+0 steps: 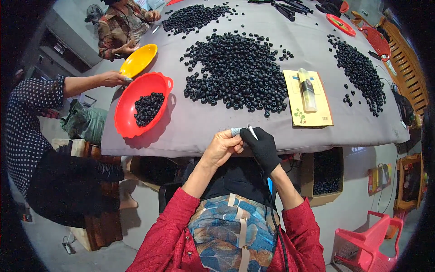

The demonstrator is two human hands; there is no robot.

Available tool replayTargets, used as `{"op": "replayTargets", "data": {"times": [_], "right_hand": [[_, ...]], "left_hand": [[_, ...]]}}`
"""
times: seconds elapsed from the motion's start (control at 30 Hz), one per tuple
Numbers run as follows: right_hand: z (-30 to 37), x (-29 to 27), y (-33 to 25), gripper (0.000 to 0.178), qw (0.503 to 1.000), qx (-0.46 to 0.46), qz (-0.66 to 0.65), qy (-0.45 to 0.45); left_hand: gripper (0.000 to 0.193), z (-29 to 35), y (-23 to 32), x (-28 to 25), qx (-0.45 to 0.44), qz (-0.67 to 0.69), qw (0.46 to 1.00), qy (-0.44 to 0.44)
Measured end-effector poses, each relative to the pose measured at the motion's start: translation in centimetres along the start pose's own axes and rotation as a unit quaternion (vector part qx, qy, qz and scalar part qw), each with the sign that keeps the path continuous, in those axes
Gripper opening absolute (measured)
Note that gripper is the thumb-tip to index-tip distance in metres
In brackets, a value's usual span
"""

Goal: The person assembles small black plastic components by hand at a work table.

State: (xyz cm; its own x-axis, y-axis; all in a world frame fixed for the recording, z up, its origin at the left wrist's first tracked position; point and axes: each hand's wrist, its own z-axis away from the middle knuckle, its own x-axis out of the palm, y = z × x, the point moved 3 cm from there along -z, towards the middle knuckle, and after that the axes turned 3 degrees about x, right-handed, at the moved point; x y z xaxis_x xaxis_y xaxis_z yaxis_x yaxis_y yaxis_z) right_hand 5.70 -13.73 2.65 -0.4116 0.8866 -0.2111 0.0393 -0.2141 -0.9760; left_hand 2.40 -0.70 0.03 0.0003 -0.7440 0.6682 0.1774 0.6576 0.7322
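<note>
my left hand (220, 148): fingertips together, contents hidden | gloved right hand (262, 149): clamped on slim tool (252, 132) | black pieces (235, 72): heaped on table (195, 128), fewer in red basket (124, 102); which are finished, I can't tell

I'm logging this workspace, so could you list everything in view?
Table cover: one, grey, centre
Heaps of small pieces: three, black, far, middle and right
Red bowl: one, red, table's left, holding similar pieces
Yellow plate: one, yellow, upper left
Card: one, yellow, right of middle heap
Tube: one, clear and black, on card
Strips: several, black, far edge
Co-workers: two, in dotted black and patterned brown clothes, left
Sack: one, green, left
Cardboard boxes: two, brown, below table
Chair: one, pink, lower right
Bench: one, brown, right
Left grip: one, bare, near edge
Right grip: one, black-gloved, holding slim white tool
Sleeves: two, red, lower centre
</note>
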Motion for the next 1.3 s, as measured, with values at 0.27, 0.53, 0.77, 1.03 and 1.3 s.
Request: {"op": "replayTargets", "data": {"times": [0.27,0.53,0.77,1.03,1.3], "right_hand": [[0.2,-0.1,0.8,0.018,0.998,0.008,-0.054,0.004],[0.2,-0.2,1.3,0.018,0.999,-0.017,-0.041,0.023],[0.4,-0.3,-0.1,0.017,1.000,-0.027,-0.005,0.003],[0.0,-0.3,1.0,0.016,0.999,0.031,-0.040,0.008],[-0.1,0.5,1.2,0.020,0.999,0.017,-0.038,0.017]], "left_hand": [[0.007,0.0,0.2,0.1,-0.005,0.035,0.999,0.005],[0.007,-0.1,0.1,0.0,-0.010,0.036,0.999,0.015],[0.008,0.1,-0.1,0.1,-0.011,-0.005,1.000,0.012],[0.008,0.1,-0.1,0.2,-0.013,-0.020,1.000,-0.006],[0.007,0.5,0.3,0.2,-0.014,0.031,0.999,0.026]]}}
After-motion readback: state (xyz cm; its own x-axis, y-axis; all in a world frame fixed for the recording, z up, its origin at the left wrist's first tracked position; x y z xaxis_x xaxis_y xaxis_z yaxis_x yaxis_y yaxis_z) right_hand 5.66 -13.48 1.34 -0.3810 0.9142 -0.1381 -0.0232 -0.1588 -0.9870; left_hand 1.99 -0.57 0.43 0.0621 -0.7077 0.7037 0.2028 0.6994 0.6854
